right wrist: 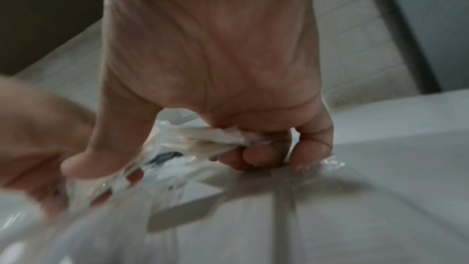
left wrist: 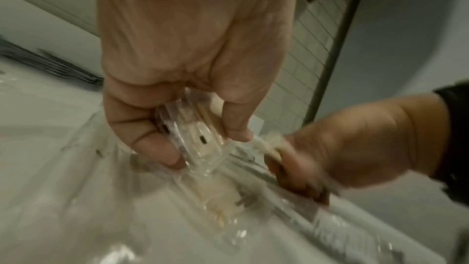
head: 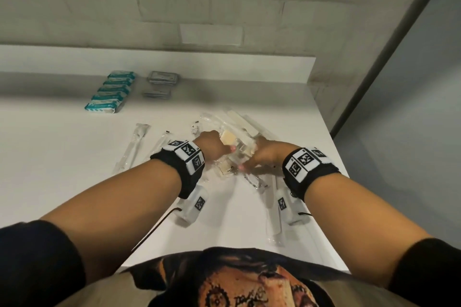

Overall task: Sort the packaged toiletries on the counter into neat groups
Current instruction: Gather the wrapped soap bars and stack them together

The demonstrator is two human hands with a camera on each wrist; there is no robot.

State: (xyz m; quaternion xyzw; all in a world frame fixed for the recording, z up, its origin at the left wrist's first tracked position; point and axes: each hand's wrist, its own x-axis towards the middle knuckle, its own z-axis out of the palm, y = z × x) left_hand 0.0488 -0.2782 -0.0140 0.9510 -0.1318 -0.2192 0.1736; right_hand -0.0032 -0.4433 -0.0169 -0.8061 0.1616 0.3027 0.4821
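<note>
Gripping clear soap packets (left wrist: 193,133) two-handed

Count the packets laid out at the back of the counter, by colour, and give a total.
Teal-and-white packets: 5
Grey packets: 3 showing; they look stacked, so more may be hidden
Total: 8 showing
Not counted: the clear-wrapped items that the left hand and right hand grip, which are too jumbled to count.

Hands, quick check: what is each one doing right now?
Left hand: fingers curled round a small stack of clear packets.
Right hand: gripping crumpled clear wrapping; contents too blurred to tell.
</note>
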